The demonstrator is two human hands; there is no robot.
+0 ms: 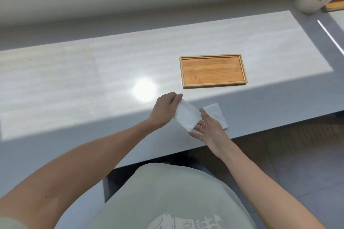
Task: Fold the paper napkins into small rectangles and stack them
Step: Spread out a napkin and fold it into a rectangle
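Head view, from my remote seat:

— What have the hands got?

— I see the left hand [166,109] with its fingers curled round the far end of a folded napkin [186,114], pinching it. The right hand [208,128] has fingers straight and spread, resting against the napkin's near end, thumb pointing left under it.

— Where is that napkin?

— Near the front edge of the tabletop [74,80], right of centre, lying on a slant as a long strip. I cannot tell whether it lies flat or is lifted a little.

— Anything else folded?

— A second napkin [216,115] lies just beside the first, to its right, close to the front edge (partly hidden by the right hand).

— And the tray?

— The tray [213,86] is wooden and sits farther back on the tabletop, well apart from both napkins, long side toward me. A white roll [309,0] stands at the far right corner.
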